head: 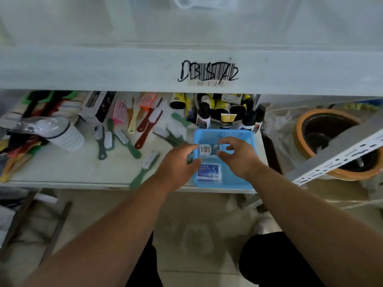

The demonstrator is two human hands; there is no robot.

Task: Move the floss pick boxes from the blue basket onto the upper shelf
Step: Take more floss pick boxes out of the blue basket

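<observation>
White metal shelving fills the head view: the upper shelf (124, 69) runs across the frame as a pale front edge bearing a barcode label (209, 74), with blurred translucent bins above it. Below it lies the lower shelf (87, 170), strewn with brushes (132, 131) in green, red, pink and orange, a white perforated cup (66, 135) lying on its side, a black-and-white carton (97, 107), and a cluster of black, white and yellow bottles and tubes (226, 114) at the back.

Near the front right of that lower shelf sits the blue basket (246, 137). Both hands reach into it. The left hand (178, 164) and the right hand (238, 156) hold one floss pick box (208, 149) between them, above the basket's middle; the left thumb and fingers (191, 149) pinch its left end, and the right fingers (224, 141) curl round its right end. A second floss pick box (209, 169), with a blue-and-white label, lies flat on the basket floor, just below the held one and nearer the front rim.

To the right, beyond a grey perforated upright (335, 156), stands an orange-rimmed pot (300, 129) with a dark inside. Beneath the shelf, pale floor shows between the forearms.
</observation>
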